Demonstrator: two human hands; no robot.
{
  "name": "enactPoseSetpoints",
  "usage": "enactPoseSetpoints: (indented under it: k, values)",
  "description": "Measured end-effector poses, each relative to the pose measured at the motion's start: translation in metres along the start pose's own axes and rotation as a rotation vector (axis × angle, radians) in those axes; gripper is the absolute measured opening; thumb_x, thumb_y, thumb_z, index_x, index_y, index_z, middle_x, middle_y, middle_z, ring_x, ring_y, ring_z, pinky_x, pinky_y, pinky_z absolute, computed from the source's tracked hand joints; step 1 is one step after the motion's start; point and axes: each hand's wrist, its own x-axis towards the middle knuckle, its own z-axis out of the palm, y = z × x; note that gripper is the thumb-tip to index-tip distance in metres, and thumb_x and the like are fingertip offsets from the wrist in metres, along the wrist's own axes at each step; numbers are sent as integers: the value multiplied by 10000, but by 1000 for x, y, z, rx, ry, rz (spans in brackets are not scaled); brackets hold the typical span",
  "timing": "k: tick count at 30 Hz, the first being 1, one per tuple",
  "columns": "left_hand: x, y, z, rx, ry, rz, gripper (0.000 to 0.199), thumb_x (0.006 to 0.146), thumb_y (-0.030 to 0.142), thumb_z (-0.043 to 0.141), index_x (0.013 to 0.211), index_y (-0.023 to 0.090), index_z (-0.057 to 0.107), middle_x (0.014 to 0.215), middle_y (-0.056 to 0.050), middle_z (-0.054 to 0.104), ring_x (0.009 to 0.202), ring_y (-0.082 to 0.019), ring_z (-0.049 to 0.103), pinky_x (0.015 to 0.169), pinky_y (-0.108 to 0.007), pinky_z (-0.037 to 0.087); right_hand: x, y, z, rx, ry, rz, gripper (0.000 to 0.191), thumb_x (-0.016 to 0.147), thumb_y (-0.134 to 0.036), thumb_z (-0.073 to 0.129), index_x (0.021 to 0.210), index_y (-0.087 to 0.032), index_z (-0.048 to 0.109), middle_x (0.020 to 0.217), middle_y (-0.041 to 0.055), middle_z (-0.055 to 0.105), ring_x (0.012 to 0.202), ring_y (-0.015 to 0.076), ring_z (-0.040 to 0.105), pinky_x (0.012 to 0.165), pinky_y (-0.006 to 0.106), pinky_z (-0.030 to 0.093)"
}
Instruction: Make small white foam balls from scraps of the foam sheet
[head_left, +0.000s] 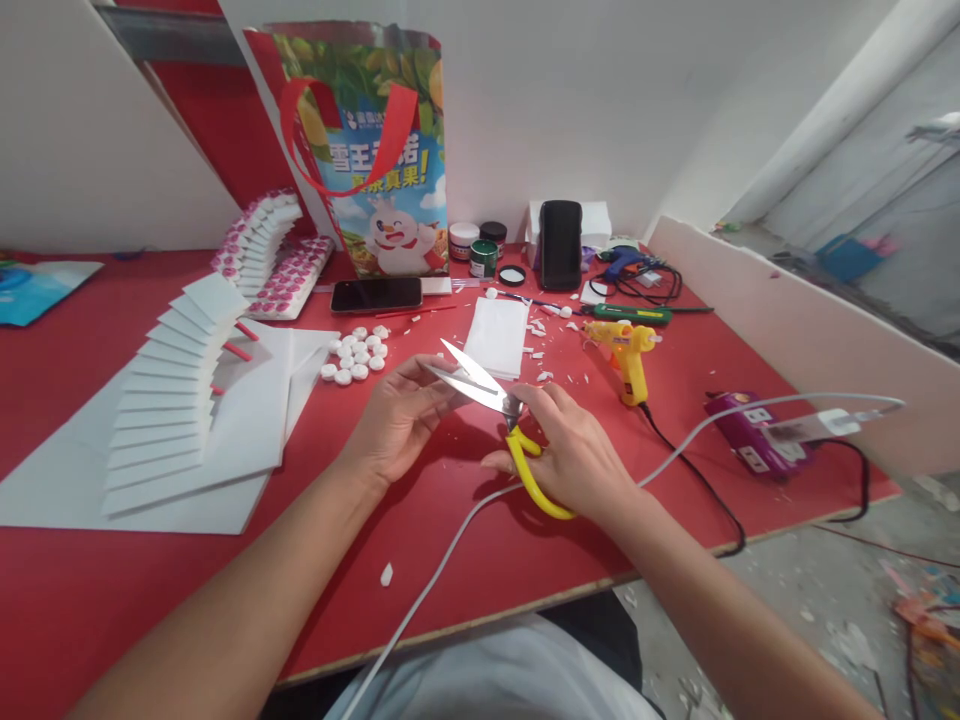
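Note:
My right hand (pixel 577 450) grips a pair of scissors (pixel 536 475) by the yellow handles, thumb and fingers around them. The blades stand parted and point left. At their tips is my left hand (pixel 409 415), its thumb and fingers drawn together in a pinch. What lies between those fingers is hidden by the hand and the blades. Just beyond the blades lies a stack of white sheets (pixel 496 335) with white scraps beside it. White round pieces (pixel 356 355) sit in a cluster past my left hand.
Fanned white cards (pixel 161 390) lie on white boards (pixel 60 480) at left. A paper bag (pixel 390 200), paint jars (pixel 463 240) and phone (pixel 376 294) stand or lie behind. Right are a yellow glue gun (pixel 626 355) and purple box (pixel 757 430). A white cable (pixel 450 555) crosses the front edge.

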Motion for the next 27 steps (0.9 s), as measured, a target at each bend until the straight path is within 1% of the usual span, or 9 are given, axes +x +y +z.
enactPoseSetpoints:
  k: [6,12,16,21,24,27]
  values:
    - [0,0,0,-17,9,-1,244,604,157,892,768,150,711,789,-6,728,803,-143,697,803,-271,579,-1,1,2,48,4,-7,615,846,-684,591,1164,-157,576,933,106,618,762,225,601,655,320,458]
    - [1,-3,-1,-27,16,-9,252,602,150,892,774,158,709,800,1,732,813,-145,699,842,-292,575,-1,4,5,52,29,-25,611,858,-677,581,1176,-154,580,931,108,632,729,207,594,653,310,462]
    - [2,-4,-2,-33,16,-22,233,617,144,883,775,156,711,796,2,733,822,-145,703,857,-292,575,-2,5,5,61,34,-24,579,859,-655,601,1175,-170,588,922,102,644,701,191,591,638,291,451]
    - [3,-3,-2,-38,18,-29,209,636,120,860,777,141,707,807,-13,742,815,-147,716,853,-286,583,-3,3,7,108,57,-6,494,896,-599,590,1142,-171,608,857,77,640,654,168,572,611,271,431]
    - [2,-1,-2,-37,25,-43,239,632,123,863,809,149,705,794,-15,744,767,-145,722,788,-268,597,-2,2,5,137,90,36,447,897,-572,605,1120,-185,608,825,58,636,662,169,574,615,268,423]
    - [1,2,-2,-24,4,-60,306,631,138,868,895,166,716,782,-5,734,712,-137,720,703,-237,596,1,3,0,182,117,152,442,871,-575,638,1101,-201,585,779,27,623,659,163,568,603,259,413]
